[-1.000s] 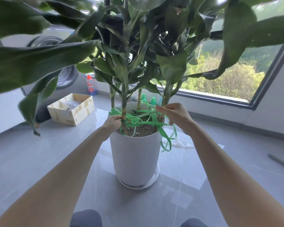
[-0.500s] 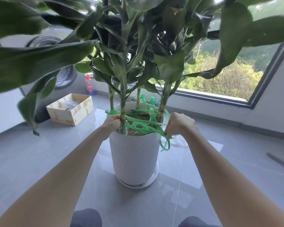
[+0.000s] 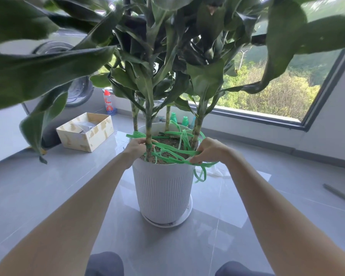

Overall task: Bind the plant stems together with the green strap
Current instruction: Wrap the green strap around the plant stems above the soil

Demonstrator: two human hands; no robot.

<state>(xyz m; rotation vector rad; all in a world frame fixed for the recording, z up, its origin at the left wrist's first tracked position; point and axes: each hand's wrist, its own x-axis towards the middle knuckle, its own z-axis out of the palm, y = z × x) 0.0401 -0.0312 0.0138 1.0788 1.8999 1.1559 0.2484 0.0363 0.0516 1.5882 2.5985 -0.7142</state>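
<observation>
Knees (image 3: 106, 263) in dark trousers sit at the bottom edge, and two bare forearms reach forward from there over the grey tiled floor (image 3: 48, 196) to a white ribbed pot (image 3: 163, 188) standing on a white saucer (image 3: 185, 217). The left hand (image 3: 136, 146) is at the pot's near left rim, its fingers curled round the front stem (image 3: 148, 124) just where the green strap (image 3: 184, 141) is wound about that stem, low down and a little above the soil (image 3: 167, 155). The right hand (image 3: 210, 150) is at the near right rim, thumb and fingertips pinching the strap. Between the two hands several bands of strap run slackly across the soil; more of it loops up among the stems, and a loose loop hangs over the outside of the pot below the right hand. A right stem (image 3: 197, 126) rises just behind the right hand, and two thinner stems (image 3: 134, 118) stand at the back of the pot, all apart from one another and carrying long dark leaves overhead. A crumpled clear plastic sheet (image 3: 217, 173) lies on the floor right of the pot, and a thin rod (image 3: 339, 195) lies farther right. To the left is an open cardboard box (image 3: 84, 134). Behind the pot stand two green bottle tops (image 3: 173, 116), and a red-capped bottle (image 3: 108, 102) stands beside a front-loading washing machine (image 3: 76, 90). A wide window (image 3: 267, 96) beyond shows sunlit trees.
</observation>
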